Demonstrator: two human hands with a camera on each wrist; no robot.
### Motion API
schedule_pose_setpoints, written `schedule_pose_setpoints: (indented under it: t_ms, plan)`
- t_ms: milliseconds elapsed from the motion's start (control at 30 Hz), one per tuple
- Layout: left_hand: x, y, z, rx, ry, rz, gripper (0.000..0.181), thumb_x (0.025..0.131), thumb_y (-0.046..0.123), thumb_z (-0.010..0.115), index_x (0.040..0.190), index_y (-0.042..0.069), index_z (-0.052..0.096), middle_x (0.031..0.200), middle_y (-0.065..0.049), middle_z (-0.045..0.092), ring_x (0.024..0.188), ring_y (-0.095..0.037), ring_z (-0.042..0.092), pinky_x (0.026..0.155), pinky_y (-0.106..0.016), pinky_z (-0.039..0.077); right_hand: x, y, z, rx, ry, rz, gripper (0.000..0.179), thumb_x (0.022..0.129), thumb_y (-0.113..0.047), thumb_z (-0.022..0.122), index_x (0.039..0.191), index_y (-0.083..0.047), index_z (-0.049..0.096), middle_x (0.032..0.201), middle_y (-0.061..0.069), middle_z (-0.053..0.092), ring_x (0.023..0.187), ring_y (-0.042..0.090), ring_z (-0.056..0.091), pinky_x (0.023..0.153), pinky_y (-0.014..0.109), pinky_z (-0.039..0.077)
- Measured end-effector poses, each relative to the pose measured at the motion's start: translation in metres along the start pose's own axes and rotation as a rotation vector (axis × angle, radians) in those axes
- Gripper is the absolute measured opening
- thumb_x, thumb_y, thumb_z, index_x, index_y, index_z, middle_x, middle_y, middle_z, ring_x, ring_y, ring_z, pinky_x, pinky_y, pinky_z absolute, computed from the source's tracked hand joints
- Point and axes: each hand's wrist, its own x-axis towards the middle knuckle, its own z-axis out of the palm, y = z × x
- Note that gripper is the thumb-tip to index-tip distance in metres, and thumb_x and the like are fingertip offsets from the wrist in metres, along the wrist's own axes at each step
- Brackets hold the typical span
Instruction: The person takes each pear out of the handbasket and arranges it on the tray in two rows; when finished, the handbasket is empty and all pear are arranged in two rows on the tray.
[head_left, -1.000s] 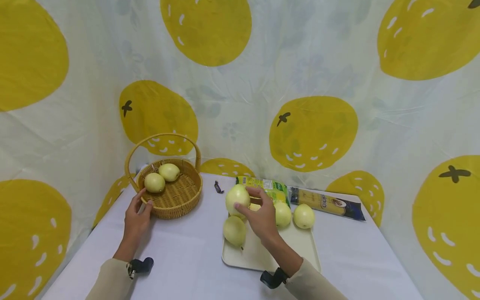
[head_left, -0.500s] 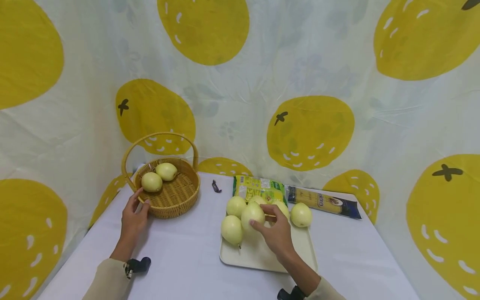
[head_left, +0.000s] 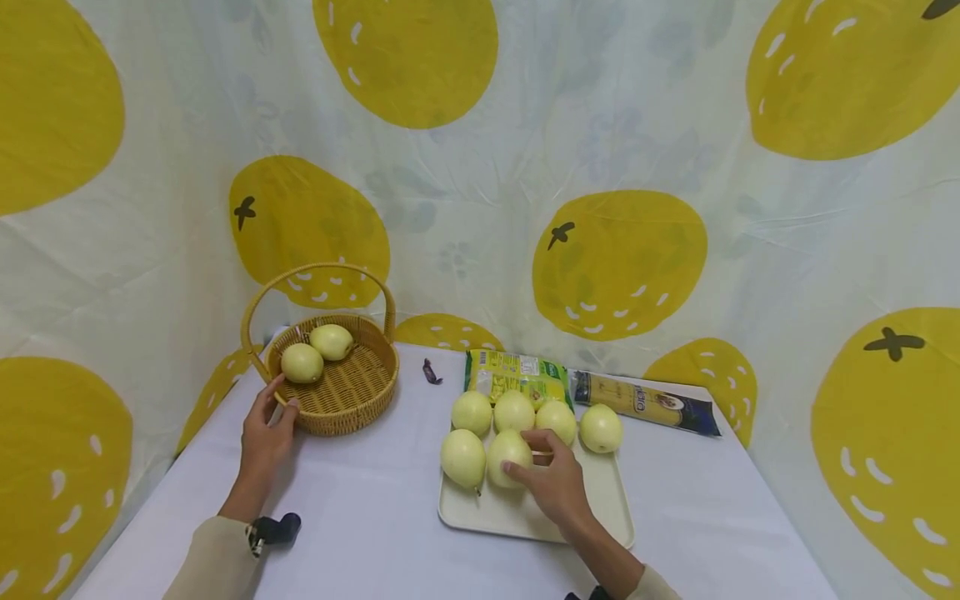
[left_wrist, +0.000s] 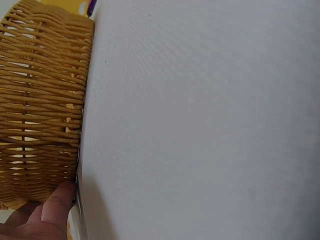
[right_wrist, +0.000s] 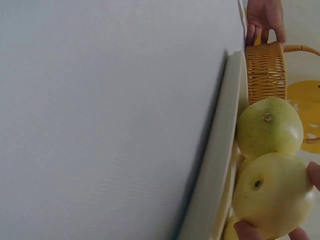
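My right hand (head_left: 557,477) pinches a pale yellow pear (head_left: 510,460) between thumb and fingers, low over the front row of the cream tray (head_left: 495,521). Beside it lies another pear (head_left: 462,458) with its stem facing the front. Several more pears line the tray's back side. In the right wrist view the held pear (right_wrist: 272,195) sits against its neighbour (right_wrist: 270,127). My left hand (head_left: 268,437) rests its fingertips against the near left side of the wicker basket (head_left: 348,421), which contains two pears (head_left: 302,363). Its fingers also touch the woven wall (left_wrist: 40,110) in the left wrist view.
Behind the tray lies a green and yellow packet (head_left: 517,373), with a long yellow and dark blue packet (head_left: 648,404) to its right. A small dark wrapped piece (head_left: 431,372) is right of the basket. Its tall handle (head_left: 318,267) arches overhead. Patterned cloth hangs behind.
Still gripping the pear, my right hand has come down and to the right, into the tray's front row. The back left pear shows now. My left hand stays at the basket.
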Motion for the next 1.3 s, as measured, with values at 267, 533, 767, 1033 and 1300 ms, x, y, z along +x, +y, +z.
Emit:
schedule_pose_setpoints:
  t_ms: [267, 533, 767, 1033, 1300]
  plan:
    - [0.001, 0.0, -0.001, -0.006, 0.004, -0.003, 0.061, 0.113, 0.038, 0.047, 0.17, 0.037, 0.025, 0.18, -0.008, 0.01, 0.165, -0.043, 0.015, 0.131, -0.066, 0.024, 0.005, 0.006, 0.006, -0.001, -0.007, -0.009, 0.058, 0.081, -0.032, 0.093, 0.133, -0.019, 0.069, 0.129, 0.011, 0.067, 0.114, 0.027, 0.068, 0.086, 0.032, 0.059]
    - [0.0, 0.0, 0.001, -0.005, -0.002, -0.017, 0.062, 0.113, 0.039, 0.046, 0.17, 0.038, 0.023, 0.181, -0.006, 0.007, 0.166, -0.043, 0.013, 0.132, -0.066, 0.022, 0.008, 0.006, 0.004, -0.022, -0.022, 0.006, 0.061, 0.085, -0.041, 0.09, 0.136, -0.018, 0.068, 0.129, 0.011, 0.069, 0.114, 0.025, 0.07, 0.086, 0.033, 0.06]
    - [0.0, 0.001, 0.001, -0.001, 0.001, -0.009, 0.062, 0.113, 0.039, 0.046, 0.17, 0.037, 0.023, 0.181, -0.005, 0.007, 0.166, -0.042, 0.013, 0.132, -0.065, 0.023, 0.007, 0.007, -0.001, -0.038, -0.029, -0.025, 0.061, 0.084, -0.042, 0.09, 0.136, -0.019, 0.07, 0.134, 0.009, 0.071, 0.12, 0.028, 0.071, 0.094, 0.042, 0.063]
    - [-0.001, 0.001, 0.0, -0.002, 0.004, 0.0, 0.062, 0.113, 0.039, 0.046, 0.17, 0.037, 0.024, 0.181, -0.006, 0.007, 0.166, -0.042, 0.013, 0.132, -0.065, 0.023, 0.011, -0.008, -0.009, -0.054, 0.049, -0.166, 0.059, 0.086, -0.033, 0.091, 0.139, -0.017, 0.069, 0.142, 0.011, 0.066, 0.134, 0.034, 0.062, 0.108, 0.047, 0.061]
    - [-0.002, 0.002, 0.002, -0.011, 0.003, 0.0, 0.062, 0.113, 0.038, 0.046, 0.17, 0.036, 0.023, 0.181, -0.006, 0.007, 0.166, -0.041, 0.012, 0.132, -0.064, 0.023, 0.01, -0.047, -0.004, 0.027, 0.061, -0.307, 0.06, 0.084, -0.024, 0.092, 0.139, -0.018, 0.068, 0.145, 0.005, 0.063, 0.133, 0.03, 0.061, 0.111, 0.044, 0.059]
